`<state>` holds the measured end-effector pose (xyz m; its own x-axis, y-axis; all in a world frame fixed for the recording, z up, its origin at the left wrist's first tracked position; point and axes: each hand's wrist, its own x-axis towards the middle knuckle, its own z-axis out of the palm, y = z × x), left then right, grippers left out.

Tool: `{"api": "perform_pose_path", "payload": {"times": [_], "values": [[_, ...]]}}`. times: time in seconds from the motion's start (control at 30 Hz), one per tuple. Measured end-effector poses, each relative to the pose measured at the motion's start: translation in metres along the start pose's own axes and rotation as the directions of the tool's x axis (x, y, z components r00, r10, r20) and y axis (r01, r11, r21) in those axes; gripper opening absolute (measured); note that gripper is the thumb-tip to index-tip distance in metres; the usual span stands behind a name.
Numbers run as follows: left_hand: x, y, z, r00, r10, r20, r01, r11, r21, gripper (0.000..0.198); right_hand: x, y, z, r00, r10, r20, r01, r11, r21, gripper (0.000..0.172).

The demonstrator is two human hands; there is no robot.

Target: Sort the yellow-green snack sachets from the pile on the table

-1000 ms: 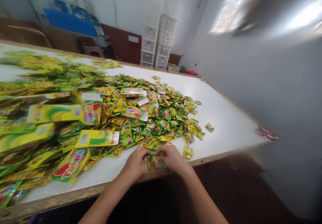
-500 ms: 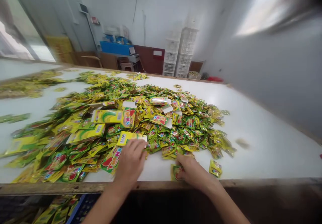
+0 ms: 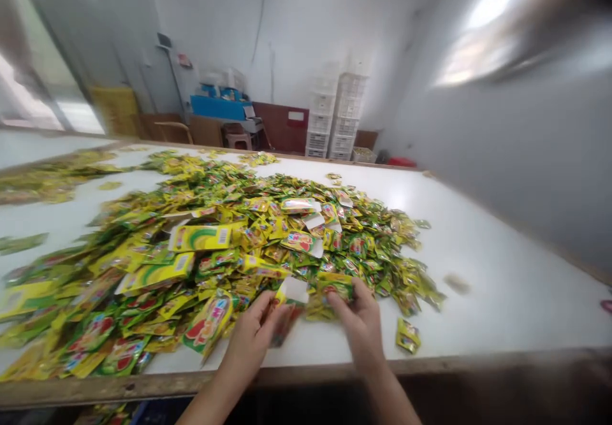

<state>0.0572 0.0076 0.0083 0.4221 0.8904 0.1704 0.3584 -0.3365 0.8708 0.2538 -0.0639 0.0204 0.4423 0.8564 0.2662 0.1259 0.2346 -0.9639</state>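
My left hand (image 3: pixel 253 332) grips a small yellow carton (image 3: pixel 292 291) near the table's front edge, its white end flap open towards the right. Under the carton is a blurred reddish patch I cannot make out. To the right, my right hand (image 3: pixel 361 326) pinches yellow-green candy sachets (image 3: pixel 332 285), apart from the carton by a small gap; how many it holds is unclear. Behind both hands spreads a big heap of similar sachets (image 3: pixel 210 192). A printed carton (image 3: pixel 209 324) leans on the heap left of my left hand.
More cartons (image 3: pixel 201 238) lie on the heap, some with flaps open. A single sachet (image 3: pixel 408 336) rests on the white table (image 3: pixel 482 240) to the right. A wooden rim (image 3: pixel 157 385) edges the table. Stacked white crates (image 3: pixel 347 119) and a blue box (image 3: pixel 220 107) stand behind.
My left hand has picked up a carton from the heap's front and turned its open end rightward. My right hand has lifted sachets off the table and brought them close to the carton.
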Motion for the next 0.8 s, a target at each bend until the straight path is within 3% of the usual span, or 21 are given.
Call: {"api": "perform_pose_path", "payload": {"times": [0.03, 0.1, 0.17, 0.27, 0.37, 0.5, 0.6, 0.7, 0.73, 0.8], "values": [[-0.006, -0.002, 0.010, 0.996, -0.058, 0.062, 0.068, 0.984, -0.163, 0.029, 0.001, -0.002, 0.010, 1.000, -0.012, -0.008, 0.012, 1.000, 0.014, 0.019], [-0.015, -0.008, 0.024, 0.989, -0.112, 0.099, 0.138, 0.938, -0.317, 0.029, 0.001, -0.003, 0.024, 0.997, -0.079, 0.012, 0.080, 0.990, -0.114, 0.012], [-0.020, -0.014, 0.031, 0.988, -0.150, 0.045, 0.156, 0.931, -0.331, 0.027, 0.000, -0.003, 0.029, 0.986, -0.151, 0.070, 0.165, 0.940, -0.299, 0.005], [-0.023, -0.019, 0.032, 0.992, -0.118, 0.034, 0.122, 0.932, -0.341, 0.024, 0.003, -0.008, 0.026, 0.961, -0.176, 0.215, 0.256, 0.860, -0.441, 0.013], [-0.023, -0.018, 0.032, 0.994, -0.075, 0.074, 0.100, 0.897, -0.431, 0.023, 0.010, -0.023, 0.024, 0.919, -0.122, 0.375, 0.314, 0.800, -0.510, 0.014], [-0.025, -0.011, 0.035, 0.994, -0.074, 0.077, 0.104, 0.847, -0.521, 0.018, 0.018, -0.047, 0.027, 0.884, 0.018, 0.467, 0.339, 0.664, -0.667, 0.011], [-0.027, -0.007, 0.036, 0.994, -0.035, 0.103, 0.090, 0.806, -0.585, 0.021, 0.022, -0.064, 0.028, 0.792, 0.137, 0.595, 0.442, 0.543, -0.714, 0.008], [-0.028, -0.010, 0.036, 0.992, -0.047, 0.121, 0.119, 0.699, -0.705, 0.024, 0.023, -0.071, 0.026, 0.678, 0.192, 0.709, 0.505, 0.579, -0.640, 0.011], [-0.028, -0.012, 0.036, 0.990, -0.073, 0.119, 0.137, 0.664, -0.735, 0.024, 0.023, -0.071, 0.025, 0.679, 0.173, 0.714, 0.494, 0.612, -0.618, 0.013], [-0.028, -0.015, 0.035, 0.987, -0.108, 0.116, 0.159, 0.611, -0.775, 0.027, 0.022, -0.066, 0.024, 0.725, 0.109, 0.681, 0.463, 0.654, -0.598, 0.007]]}}
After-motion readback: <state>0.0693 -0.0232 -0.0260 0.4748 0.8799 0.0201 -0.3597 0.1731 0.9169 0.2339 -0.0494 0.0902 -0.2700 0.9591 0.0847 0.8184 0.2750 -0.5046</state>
